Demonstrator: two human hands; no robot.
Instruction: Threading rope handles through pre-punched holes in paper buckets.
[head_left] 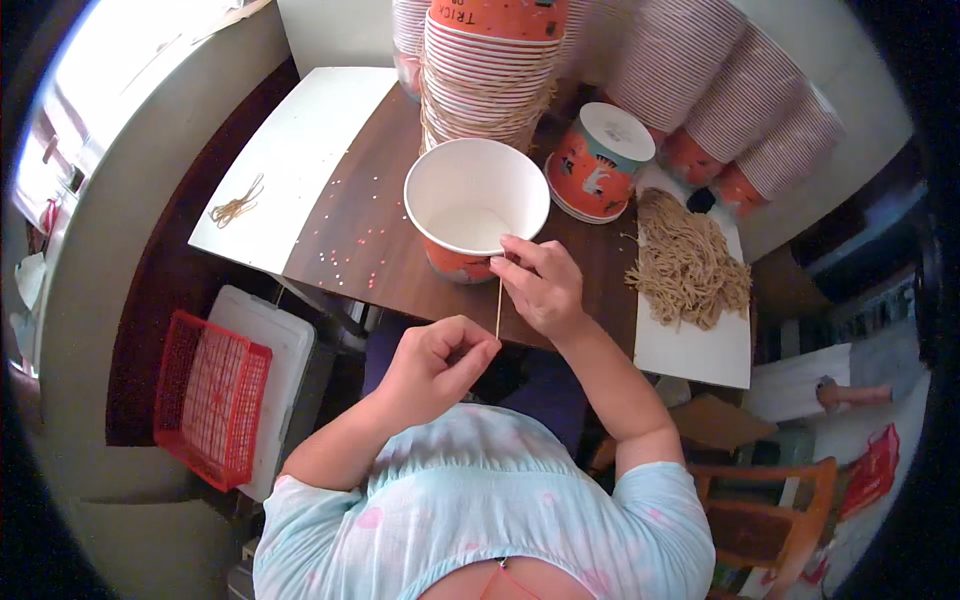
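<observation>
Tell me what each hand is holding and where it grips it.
Both hold one tan string: left hand pinches its lower end, right hand its upper end by the open paper cup.

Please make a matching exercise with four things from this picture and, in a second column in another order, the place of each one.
Things:
1. open paper bucket
2. pile of tan strings
3. red basket
4. thin string

Places:
A. on the white sheet at the right
B. stretched between the left hand and the right hand
C. low at the left, beside the table
D. on the brown table, in front of the hands

Pairs: 1-D, 2-A, 3-C, 4-B
</observation>
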